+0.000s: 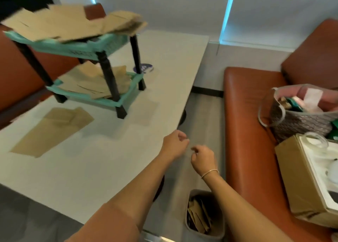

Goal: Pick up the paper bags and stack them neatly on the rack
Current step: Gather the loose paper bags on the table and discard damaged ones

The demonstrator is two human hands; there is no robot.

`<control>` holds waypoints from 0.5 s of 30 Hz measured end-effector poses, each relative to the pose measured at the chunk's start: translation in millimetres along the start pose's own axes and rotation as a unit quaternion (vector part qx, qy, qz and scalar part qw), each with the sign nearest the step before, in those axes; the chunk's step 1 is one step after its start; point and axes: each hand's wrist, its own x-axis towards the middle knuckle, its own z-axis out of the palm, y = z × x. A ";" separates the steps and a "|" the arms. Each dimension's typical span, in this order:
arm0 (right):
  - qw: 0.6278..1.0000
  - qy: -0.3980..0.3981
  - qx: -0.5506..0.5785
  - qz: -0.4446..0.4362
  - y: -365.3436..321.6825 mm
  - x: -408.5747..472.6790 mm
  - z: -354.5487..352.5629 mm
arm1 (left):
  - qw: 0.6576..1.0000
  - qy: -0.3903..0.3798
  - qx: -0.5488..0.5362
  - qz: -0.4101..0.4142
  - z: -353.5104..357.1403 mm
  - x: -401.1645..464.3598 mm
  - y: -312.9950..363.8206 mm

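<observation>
place: café or diner booth | evidence: orange padded benches flanking white table, roller blinds

Teal, tan and rust-brown.
Brown paper bags top a teal rack with black legs; at three o'clock, a rust-orange bench carries a grey patterned tote.

Rack on table, paper bag before it, bin below right.

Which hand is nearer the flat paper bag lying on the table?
Left. The left hand hovers at the table's edge, right of the paper bag; the right hand is farther right, past the edge.
</observation>
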 end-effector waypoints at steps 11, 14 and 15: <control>0.995 -0.005 0.031 -0.092 -171.0 3.0 47.2 | 0.966 0.210 0.110 -0.106 -211.8 18.9 -119.6; 0.995 -0.017 0.021 -0.098 -195.7 2.7 69.0 | 0.937 0.230 0.214 -0.151 -256.8 19.3 -167.8; 0.995 -0.023 0.016 -0.099 -202.2 2.9 76.1 | 0.930 0.231 0.233 -0.169 -269.4 19.1 -179.8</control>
